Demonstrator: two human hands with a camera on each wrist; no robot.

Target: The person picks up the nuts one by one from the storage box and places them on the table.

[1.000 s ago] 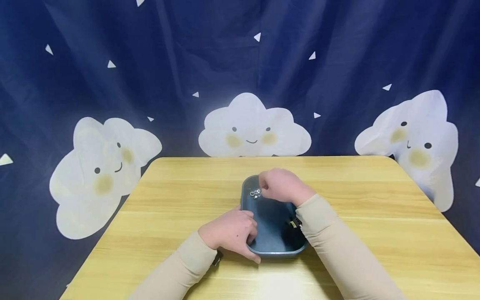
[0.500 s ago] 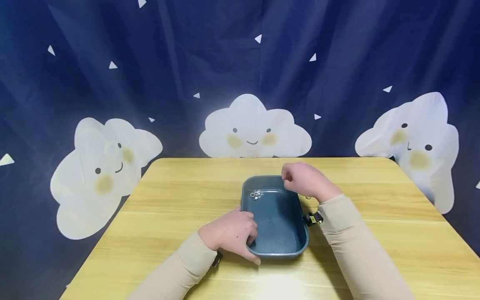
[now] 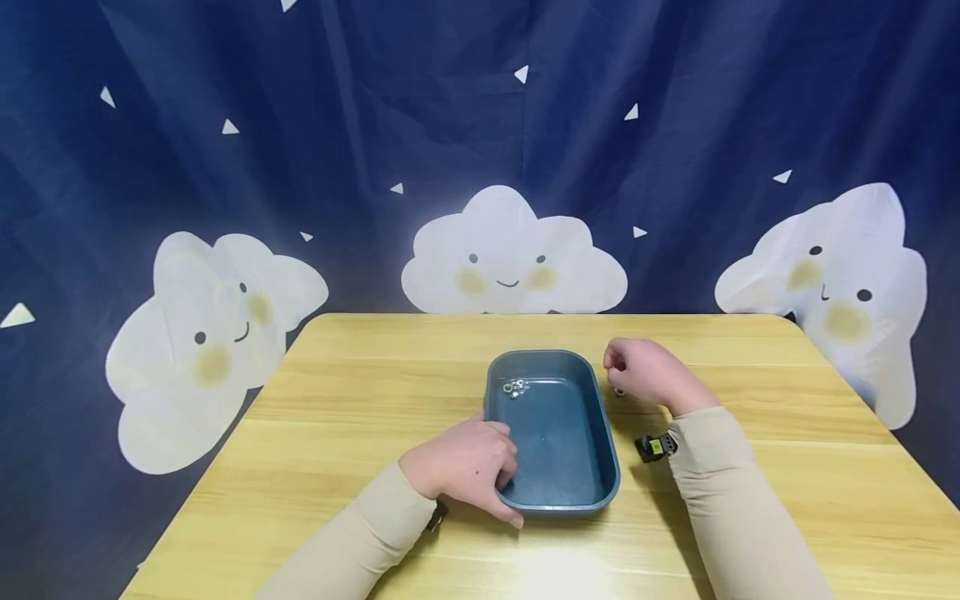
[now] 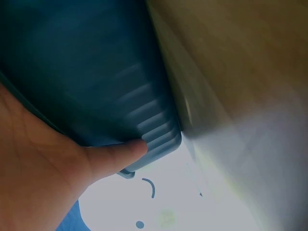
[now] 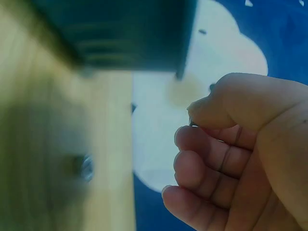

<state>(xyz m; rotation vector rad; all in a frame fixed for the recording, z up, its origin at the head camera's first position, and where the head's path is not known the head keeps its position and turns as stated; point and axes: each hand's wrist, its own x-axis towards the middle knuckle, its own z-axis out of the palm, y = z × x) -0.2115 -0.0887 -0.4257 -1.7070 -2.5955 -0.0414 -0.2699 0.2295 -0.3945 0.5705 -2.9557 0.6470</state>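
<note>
A dark blue rectangular tray (image 3: 555,510) stands on the wooden table. My left hand (image 3: 467,460) grips its left rim near the front corner, fingers curled inside. The left wrist view has the thumb (image 4: 118,156) against the ribbed outer wall. Several small metal nuts (image 3: 515,388) lie inside the tray at the back left. Beyond the tray's right side, my right hand (image 3: 651,372) hovers over the table, thumb and index finger pinching a small metal nut (image 5: 193,124), mostly hidden by the fingertips. Just below that hand, another nut (image 3: 619,392) rests on the table.
The light wooden table (image 3: 360,392) extends on both sides of the tray. Behind its far edge hangs a dark blue curtain (image 3: 450,100) printed with white clouds. A small black camera (image 3: 656,447) sits at the right wrist.
My right hand has moved from over the nuts in the tray, rightward across the rim, to above the table beside it. The left hand and tray have stayed in place.
</note>
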